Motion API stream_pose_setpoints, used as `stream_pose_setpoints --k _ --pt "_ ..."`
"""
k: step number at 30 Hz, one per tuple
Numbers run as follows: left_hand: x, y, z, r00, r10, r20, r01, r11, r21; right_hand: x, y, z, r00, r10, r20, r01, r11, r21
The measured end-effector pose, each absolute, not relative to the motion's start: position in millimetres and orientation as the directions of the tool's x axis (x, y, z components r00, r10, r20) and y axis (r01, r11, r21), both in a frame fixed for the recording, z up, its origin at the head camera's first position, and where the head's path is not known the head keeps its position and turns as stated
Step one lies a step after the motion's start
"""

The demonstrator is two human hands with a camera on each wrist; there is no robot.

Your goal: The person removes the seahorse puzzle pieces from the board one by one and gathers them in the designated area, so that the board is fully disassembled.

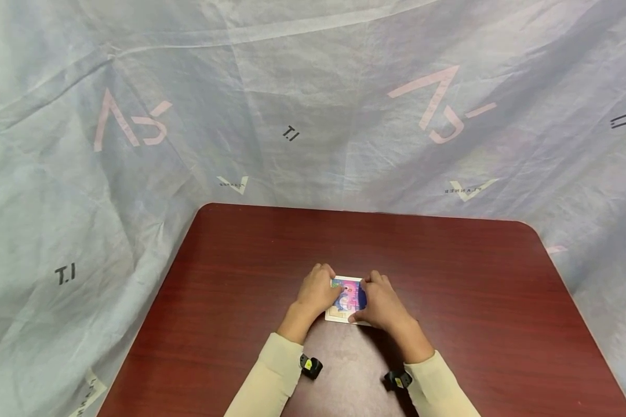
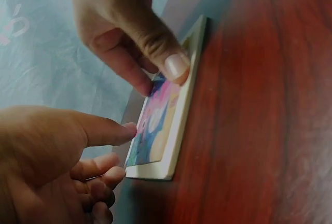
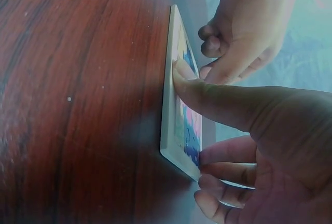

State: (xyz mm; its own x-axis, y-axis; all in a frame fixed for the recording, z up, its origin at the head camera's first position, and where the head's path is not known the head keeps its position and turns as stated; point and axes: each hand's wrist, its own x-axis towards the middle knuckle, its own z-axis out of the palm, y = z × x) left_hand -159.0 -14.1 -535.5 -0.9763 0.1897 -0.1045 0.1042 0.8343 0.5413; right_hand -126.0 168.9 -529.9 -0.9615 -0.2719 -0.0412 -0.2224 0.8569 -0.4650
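Observation:
A small flat picture board with a pale raised border lies on the table between both hands. Its face has pink, blue and green artwork. My left hand holds the left end, thumb reaching over the picture and fingers bent at the far corner. Across the right part, my right hand grips the board, its thumb on the near border and its fingers at the far side. In the left wrist view the right thumb presses on the pale border. The right wrist view shows the board edge-on.
The dark red wooden table has rounded far corners. Pale printed sheeting hangs behind it and along both sides. Each wrist carries a small black camera, one on the left and one on the right, beside cream sleeves.

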Motion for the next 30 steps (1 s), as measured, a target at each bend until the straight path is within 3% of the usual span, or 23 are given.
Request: stream_pose_setpoints --k 15,30 --pt "-150.9 -13.9 -528.7 -0.975 0.217 -0.035 0.188 0.904 0.384 -126.9 170.8 -528.5 -0.959 -0.274 -0.065 -0.218 0.869 -0.445" --pt "-155.6 -17.4 -527.9 -0.968 0.249 -0.046 0.202 0.87 0.45 -127.2 169.8 -529.2 -0.958 -0.282 -0.051 -0.232 0.867 -0.442"
